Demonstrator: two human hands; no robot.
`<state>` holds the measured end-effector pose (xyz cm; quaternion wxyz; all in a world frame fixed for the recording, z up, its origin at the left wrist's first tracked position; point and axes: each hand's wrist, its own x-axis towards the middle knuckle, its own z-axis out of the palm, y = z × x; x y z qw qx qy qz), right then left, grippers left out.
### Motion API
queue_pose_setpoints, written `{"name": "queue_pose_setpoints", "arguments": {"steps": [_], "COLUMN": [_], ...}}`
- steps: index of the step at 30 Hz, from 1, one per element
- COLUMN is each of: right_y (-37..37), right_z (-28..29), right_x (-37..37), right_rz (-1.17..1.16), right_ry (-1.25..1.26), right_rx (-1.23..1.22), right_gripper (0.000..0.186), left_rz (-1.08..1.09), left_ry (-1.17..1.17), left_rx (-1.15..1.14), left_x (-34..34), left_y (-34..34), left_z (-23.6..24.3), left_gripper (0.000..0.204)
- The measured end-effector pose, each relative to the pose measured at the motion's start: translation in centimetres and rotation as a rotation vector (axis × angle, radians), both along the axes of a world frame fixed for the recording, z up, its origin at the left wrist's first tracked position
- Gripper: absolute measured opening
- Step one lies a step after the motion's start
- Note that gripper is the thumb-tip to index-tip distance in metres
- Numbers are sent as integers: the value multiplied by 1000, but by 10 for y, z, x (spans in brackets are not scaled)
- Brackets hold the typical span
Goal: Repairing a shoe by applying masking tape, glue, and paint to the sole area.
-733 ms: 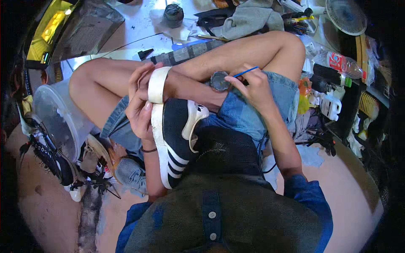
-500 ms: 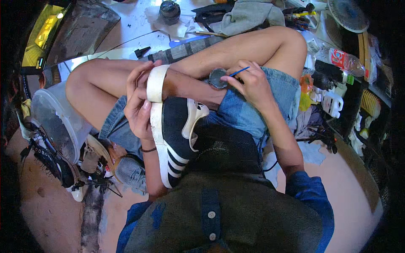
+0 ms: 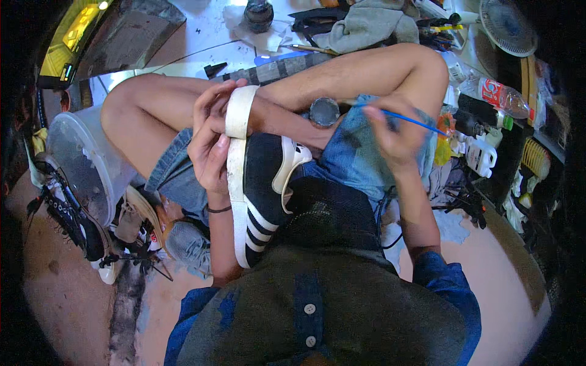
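Moving away from the small round cup (image 3: 324,111), the right hand (image 3: 398,135) is now farther to the right than it was just before. The blue stick (image 3: 416,122) has swung too, and its long end points out to the right. That likely means the stick is done with the cup for now. The right hand is blurry, but its thumb and fingers seem to pinch the stick.

The left hand (image 3: 210,131) has not let go. Its fingers are bent around the white strip (image 3: 242,114) and the edge of the black shoe (image 3: 265,174). The shoe is up over the lap, left of the cup. I cannot tell how the strip joins it.

Now count: one shoe in hand, one strip, one stick, one cup. To the left are at least three more shoes: one black (image 3: 68,221), one brown (image 3: 130,221) and one gray (image 3: 189,244). There is one clear tub (image 3: 79,168). To the right are one clear bottle (image 3: 514,105), one white jug (image 3: 480,157) and one fan (image 3: 510,27).
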<state>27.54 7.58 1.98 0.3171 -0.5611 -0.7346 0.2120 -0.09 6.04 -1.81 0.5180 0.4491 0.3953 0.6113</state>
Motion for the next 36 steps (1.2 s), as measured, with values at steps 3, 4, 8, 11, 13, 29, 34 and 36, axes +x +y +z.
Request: {"name": "queue_pose_setpoints", "arguments": {"steps": [3, 4, 8, 11, 13, 29, 34, 36], "right_y": [4, 5, -4, -3, 5, 12, 10, 8], "right_z": [-27, -12, -22, -35, -38, 11, 31, 35], "right_x": [11, 5, -4, 1, 0, -4, -19, -22], "right_rz": [241, 50, -68, -23, 1, -375, -384, -290], "right_ry": [-163, -72, -87, -148, -135, 885, 1080, 1175], "right_rx": [-3, -14, -58, -196, -188, -508, -508, -499], "right_gripper": [17, 18, 22, 28, 36, 24, 23, 24], "left_rz": [3, 7, 23, 17, 27, 20, 26, 23], "left_ry": [23, -20, -23, -20, -29, -26, 1, -2], "left_rx": [7, 0, 0, -46, -38, -5, 8, 2], "left_x": [2, 1, 1, 2, 4, 4, 1, 1], "left_y": [2, 0, 0, -3, -6, -1, -1, -2], "left_z": [1, -6, 0, 7, 7, 4, 1, 1], "left_gripper": [33, 34, 34, 34, 34, 34, 33, 32]}}
